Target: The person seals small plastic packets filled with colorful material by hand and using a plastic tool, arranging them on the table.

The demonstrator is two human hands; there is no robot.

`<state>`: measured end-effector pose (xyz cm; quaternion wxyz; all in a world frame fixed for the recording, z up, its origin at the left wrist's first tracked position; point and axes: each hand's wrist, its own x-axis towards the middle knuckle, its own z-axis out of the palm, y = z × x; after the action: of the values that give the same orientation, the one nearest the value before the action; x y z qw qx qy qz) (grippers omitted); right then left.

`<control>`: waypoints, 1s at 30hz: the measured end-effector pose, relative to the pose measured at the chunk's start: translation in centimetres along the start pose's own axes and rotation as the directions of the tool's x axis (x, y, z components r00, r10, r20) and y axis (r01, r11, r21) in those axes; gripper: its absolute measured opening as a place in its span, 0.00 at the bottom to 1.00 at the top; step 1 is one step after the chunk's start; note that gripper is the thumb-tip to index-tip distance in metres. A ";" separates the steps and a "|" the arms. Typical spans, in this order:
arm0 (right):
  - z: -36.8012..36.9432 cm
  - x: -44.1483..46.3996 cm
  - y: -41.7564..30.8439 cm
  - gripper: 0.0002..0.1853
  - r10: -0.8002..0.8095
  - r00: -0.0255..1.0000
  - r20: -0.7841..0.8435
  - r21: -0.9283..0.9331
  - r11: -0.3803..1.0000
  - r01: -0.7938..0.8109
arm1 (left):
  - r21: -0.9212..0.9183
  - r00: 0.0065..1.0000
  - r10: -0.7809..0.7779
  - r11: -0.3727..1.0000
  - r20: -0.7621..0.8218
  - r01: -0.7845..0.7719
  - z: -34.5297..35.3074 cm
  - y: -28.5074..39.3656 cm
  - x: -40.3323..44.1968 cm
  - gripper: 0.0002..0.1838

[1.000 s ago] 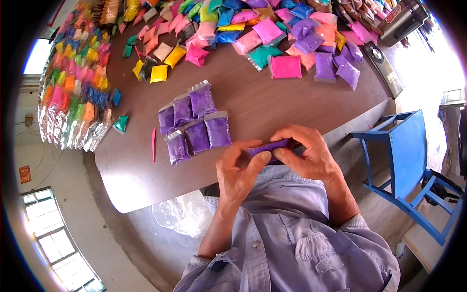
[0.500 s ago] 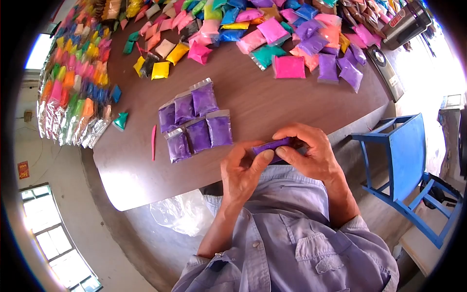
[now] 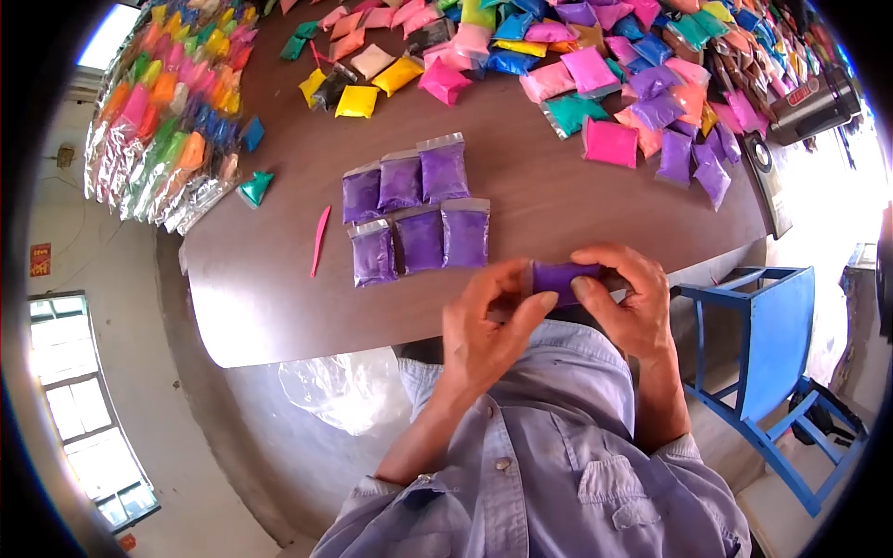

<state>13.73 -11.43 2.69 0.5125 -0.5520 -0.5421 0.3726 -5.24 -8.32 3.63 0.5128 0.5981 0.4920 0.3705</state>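
Note:
A small purple packet (image 3: 562,277) is held level just beyond the table's near edge. My left hand (image 3: 486,327) pinches its left end between thumb and fingers. At the other end, the thumb and fingers of my right hand (image 3: 634,302) close on it, and the fingers partly cover that side. Several clear bags filled with purple (image 3: 444,174) lie flat in two rows on the brown table (image 3: 270,307), up and left of my hands. To the left of those rows lies a thin pink plastic tool (image 3: 320,242).
Bagged packets of many colours (image 3: 609,142) are heaped along the far side. Strips of colourful packets (image 3: 163,121) hang over the left end. A metal flask (image 3: 814,107) stands at far right. A blue chair (image 3: 772,344) is beside me; a clear plastic bag (image 3: 346,391) lies below the edge.
My view has shifted, so the table's contents appear further right and higher. Both hands still hold the purple packet, which now shows more of its broad face.

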 end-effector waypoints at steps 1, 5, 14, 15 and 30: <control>-0.1 0.1 -0.2 0.12 0.009 0.998 -0.057 -0.058 0.998 -0.012 | -0.010 0.997 0.001 1.000 -0.083 -0.002 -0.3 0.4 -0.2 0.14; -0.4 0.6 0.5 0.11 0.019 0.978 -0.210 -0.252 0.965 -0.073 | 0.200 0.949 0.232 0.961 -0.215 -0.189 -7.1 -1.8 -0.6 0.17; 0.0 0.5 1.4 0.17 -0.228 0.928 -0.295 -0.645 0.764 -0.017 | 0.262 0.730 0.144 0.964 -0.669 0.049 -18.7 -4.9 2.4 0.16; -0.4 0.4 1.2 0.21 -0.256 0.943 -0.213 -0.696 0.717 0.038 | 0.345 0.707 0.175 0.933 -0.685 0.103 -19.5 -5.6 2.6 0.17; 1.0 -0.7 1.7 0.41 -0.033 0.950 0.312 -0.841 0.456 0.292 | 0.478 0.690 0.223 0.855 -0.688 0.200 -21.8 -8.8 3.4 0.12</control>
<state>13.04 -11.74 0.71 0.1173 -0.6292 -0.7662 0.0570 -26.89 0.34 -0.81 0.0940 0.5212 0.7298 0.4322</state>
